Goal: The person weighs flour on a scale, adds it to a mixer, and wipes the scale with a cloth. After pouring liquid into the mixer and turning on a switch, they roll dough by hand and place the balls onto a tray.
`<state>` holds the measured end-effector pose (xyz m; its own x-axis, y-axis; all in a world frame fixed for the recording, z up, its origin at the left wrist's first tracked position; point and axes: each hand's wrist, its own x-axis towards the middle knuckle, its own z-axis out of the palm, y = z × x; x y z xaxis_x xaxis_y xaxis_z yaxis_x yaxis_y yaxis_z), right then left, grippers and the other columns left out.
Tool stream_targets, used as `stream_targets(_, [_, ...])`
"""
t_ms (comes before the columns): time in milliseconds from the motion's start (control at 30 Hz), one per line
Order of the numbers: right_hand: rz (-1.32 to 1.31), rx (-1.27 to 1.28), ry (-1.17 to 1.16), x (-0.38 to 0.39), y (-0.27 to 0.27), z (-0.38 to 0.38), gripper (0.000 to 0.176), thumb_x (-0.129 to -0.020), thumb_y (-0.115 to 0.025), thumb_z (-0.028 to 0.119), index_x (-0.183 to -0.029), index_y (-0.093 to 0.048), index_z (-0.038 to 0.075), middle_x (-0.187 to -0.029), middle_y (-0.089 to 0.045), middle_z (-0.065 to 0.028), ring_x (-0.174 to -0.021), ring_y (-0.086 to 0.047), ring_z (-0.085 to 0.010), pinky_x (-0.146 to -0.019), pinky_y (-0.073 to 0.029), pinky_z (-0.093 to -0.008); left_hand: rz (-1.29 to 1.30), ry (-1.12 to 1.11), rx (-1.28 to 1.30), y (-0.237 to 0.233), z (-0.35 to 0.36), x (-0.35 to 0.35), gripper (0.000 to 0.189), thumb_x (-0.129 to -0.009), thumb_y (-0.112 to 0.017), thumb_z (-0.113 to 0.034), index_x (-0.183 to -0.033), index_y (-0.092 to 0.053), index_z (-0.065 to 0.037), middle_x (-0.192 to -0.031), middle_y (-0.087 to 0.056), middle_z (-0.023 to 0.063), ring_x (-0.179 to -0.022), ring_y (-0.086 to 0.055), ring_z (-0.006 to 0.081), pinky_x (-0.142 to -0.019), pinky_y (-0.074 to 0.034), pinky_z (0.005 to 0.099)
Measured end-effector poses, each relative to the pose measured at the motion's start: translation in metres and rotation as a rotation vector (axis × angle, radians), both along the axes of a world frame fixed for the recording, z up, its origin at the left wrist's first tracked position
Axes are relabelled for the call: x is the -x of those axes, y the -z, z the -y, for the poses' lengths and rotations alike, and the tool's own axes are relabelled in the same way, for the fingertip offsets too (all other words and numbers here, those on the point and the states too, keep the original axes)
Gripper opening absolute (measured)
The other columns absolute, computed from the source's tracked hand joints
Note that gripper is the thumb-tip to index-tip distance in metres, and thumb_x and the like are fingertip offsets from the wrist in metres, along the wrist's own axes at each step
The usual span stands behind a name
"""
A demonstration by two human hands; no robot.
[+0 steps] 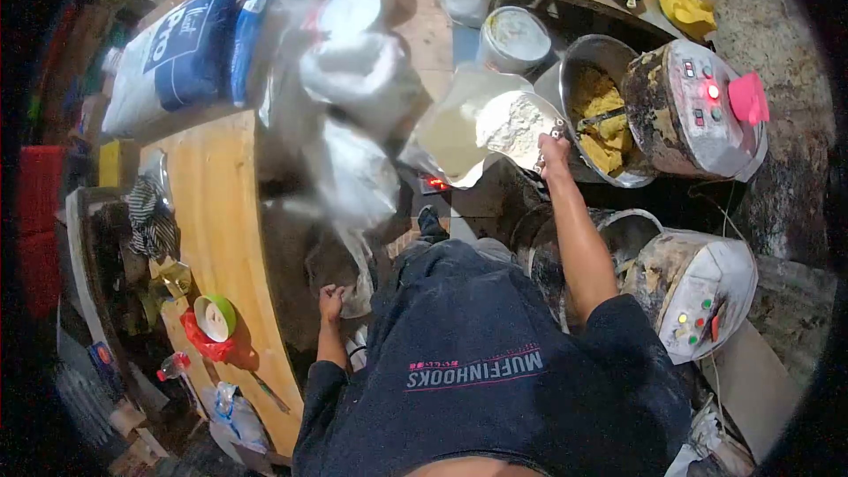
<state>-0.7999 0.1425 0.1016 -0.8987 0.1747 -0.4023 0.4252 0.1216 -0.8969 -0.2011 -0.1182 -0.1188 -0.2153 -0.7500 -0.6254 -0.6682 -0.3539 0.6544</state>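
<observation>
My right hand (555, 155) is closed at the rim of a wide, pale basin (446, 128), which has a heap of white flour (514, 126) at its right side. Just beyond that hand stands a mixer bowl (555, 81) with yellow dough (604, 119) around a dark mixing arm. My left hand (330, 302) hangs low by the wooden table, its fingers curled. Beside it trails the lower end of a clear plastic bag (360, 278); whether the fingers hold anything is hidden. A red-lit display (434, 184) glows under the basin's near edge.
A mixer head (698, 110) with a pink cup on it stands at right; a second mixer (698, 296) sits nearer. White tubs (515, 38) stand at the back. On the left, a wooden table (208, 212) bears a large blue-and-white sack (181, 57) and a green bowl (215, 318).
</observation>
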Motion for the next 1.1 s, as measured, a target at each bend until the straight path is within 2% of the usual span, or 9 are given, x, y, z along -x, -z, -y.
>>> stream_targets(67, [0.011, -0.072, -0.02, 0.013, 0.022, -0.004, 0.008, -0.063, -0.059, 0.006, -0.068, -0.053, 0.003, -0.056, -0.048, -0.0009, -0.038, -0.041, -0.0122, -0.033, -0.028, -0.0318, -0.201, -0.071, -0.031, 0.02, 0.001, -0.019, 0.031, -0.076, -0.069, -0.011, -0.1, -0.051, 0.0, -0.084, -0.057, 0.008, -0.068, -0.056, 0.0157, -0.057, -0.046, 0.0289])
stream_targets(233, [0.057, -0.108, -0.062, 0.011, 0.014, 0.0, 0.007, -0.063, -0.056, 0.008, -0.063, -0.05, 0.004, -0.051, -0.044, -0.0019, -0.035, -0.038, -0.0133, -0.031, -0.027, -0.0317, -0.048, -0.203, -0.189, -0.023, -0.023, -0.005, 0.023, -0.077, -0.067, -0.008, -0.094, -0.053, -0.001, -0.073, -0.055, 0.0044, -0.055, -0.051, 0.0112, -0.047, -0.04, 0.0269])
stream_targets(333, [0.02, -0.222, -0.073, 0.01, 0.013, 0.001, 0.011, -0.063, -0.056, 0.01, -0.06, -0.046, 0.006, -0.05, -0.04, -0.0013, -0.033, -0.036, -0.0131, -0.03, -0.025, -0.0313, -0.001, 0.023, -0.257, -0.022, -0.028, -0.01, 0.014, -0.078, -0.065, -0.011, -0.085, -0.055, -0.003, -0.074, -0.057, 0.0051, -0.054, -0.05, 0.0095, -0.046, -0.039, 0.0267])
stream_targets(400, [0.018, -0.191, -0.087, 0.013, 0.019, -0.002, 0.012, -0.063, -0.056, 0.01, -0.061, -0.045, 0.007, -0.049, -0.039, -0.0011, -0.033, -0.036, -0.013, -0.03, -0.025, -0.031, 0.106, -0.02, -0.24, -0.022, -0.036, -0.007, 0.015, -0.076, -0.065, -0.016, -0.082, -0.059, -0.003, -0.081, -0.061, 0.0089, -0.063, -0.056, 0.0155, -0.055, -0.044, 0.0311])
stream_targets(500, [0.063, -0.154, -0.101, 0.005, 0.006, 0.0, 0.012, -0.062, -0.056, 0.01, -0.062, -0.044, 0.008, -0.049, -0.037, -0.0008, -0.032, -0.034, -0.0128, -0.029, -0.025, -0.0304, 0.185, 0.167, -0.143, 0.053, -0.028, -0.042, 0.026, -0.073, -0.066, -0.022, -0.089, -0.061, -0.002, -0.089, -0.064, 0.0133, -0.082, -0.061, 0.024, -0.071, -0.047, 0.0345])
stream_targets(600, [0.09, -0.123, -0.129, 0.0, -0.008, 0.0, 0.013, -0.061, -0.055, 0.009, -0.064, -0.043, 0.008, -0.049, -0.037, -0.0008, -0.032, -0.033, -0.0127, -0.028, -0.024, -0.0302, 0.261, 0.112, -0.134, 0.059, -0.021, -0.038, 0.038, -0.071, -0.068, -0.028, -0.098, -0.061, -0.002, -0.095, -0.064, 0.0153, -0.097, -0.059, 0.029, -0.085, -0.044, 0.0353])
stream_targets(733, [0.067, -0.179, -0.08, 0.014, 0.017, -0.013, 0.012, -0.059, -0.056, 0.007, -0.063, -0.045, 0.006, -0.052, -0.04, -0.0022, -0.034, -0.037, -0.014, -0.031, -0.026, -0.0317, 0.218, 0.066, -0.065, 0.039, -0.012, -0.02, 0.042, -0.071, -0.069, -0.03, -0.101, -0.06, -0.002, -0.1, -0.064, 0.0158, -0.098, -0.06, 0.0284, -0.085, -0.045, 0.0352])
stream_targets(867, [0.103, -0.131, -0.116, 0.016, 0.012, -0.016, 0.011, -0.058, -0.058, 0.006, -0.064, -0.05, 0.003, -0.054, -0.045, -0.0041, -0.038, -0.042, -0.0165, -0.035, -0.03, -0.0343, 0.076, 0.146, -0.089, 0.051, -0.001, -0.011, 0.041, -0.073, -0.069, -0.026, -0.104, -0.057, 0.0, -0.097, -0.064, 0.0137, -0.089, -0.061, 0.0236, -0.079, -0.046, 0.0325])
stream_targets(1100, [0.059, -0.082, -0.148, 0.006, -0.022, -0.003, 0.011, -0.058, -0.058, 0.01, -0.062, -0.05, 0.003, -0.055, -0.046, -0.0039, -0.041, -0.045, -0.0158, -0.037, -0.033, -0.0333, 0.02, 0.063, -0.134, -0.007, -0.015, 0.03, 0.034, -0.075, -0.07, -0.018, -0.099, -0.054, 0.0, -0.085, -0.06, 0.0085, -0.07, -0.058, 0.0171, -0.065, -0.049, 0.0306])
